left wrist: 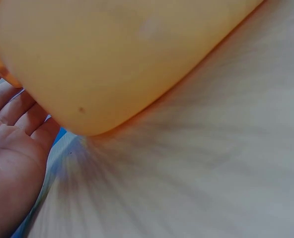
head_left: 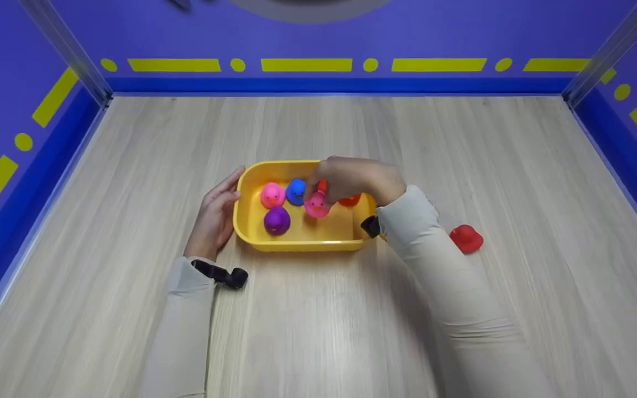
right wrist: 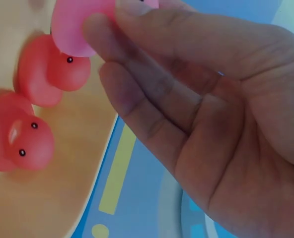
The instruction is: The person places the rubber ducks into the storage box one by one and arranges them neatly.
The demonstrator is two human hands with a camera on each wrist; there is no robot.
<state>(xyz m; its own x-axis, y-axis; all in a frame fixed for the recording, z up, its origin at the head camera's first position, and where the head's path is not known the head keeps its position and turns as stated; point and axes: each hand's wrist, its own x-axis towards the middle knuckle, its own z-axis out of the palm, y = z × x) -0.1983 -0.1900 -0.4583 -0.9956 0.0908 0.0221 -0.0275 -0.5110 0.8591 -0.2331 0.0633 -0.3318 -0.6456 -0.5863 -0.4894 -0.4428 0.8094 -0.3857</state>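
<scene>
A pink toy duck (head_left: 317,207) is pinched under the right hand (head_left: 351,178), inside a rounded yellow plastic tub (head_left: 307,246) — its left end touched by the unclenched left hand (head_left: 218,213).

Wood-grain tabletop (head_left: 296,331), purple back wall (head_left: 434,33), yellow dashes (head_left: 306,64)

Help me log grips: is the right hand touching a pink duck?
Touching. The right wrist view shows the right hand holding the pink duck between thumb and fingers.
</scene>
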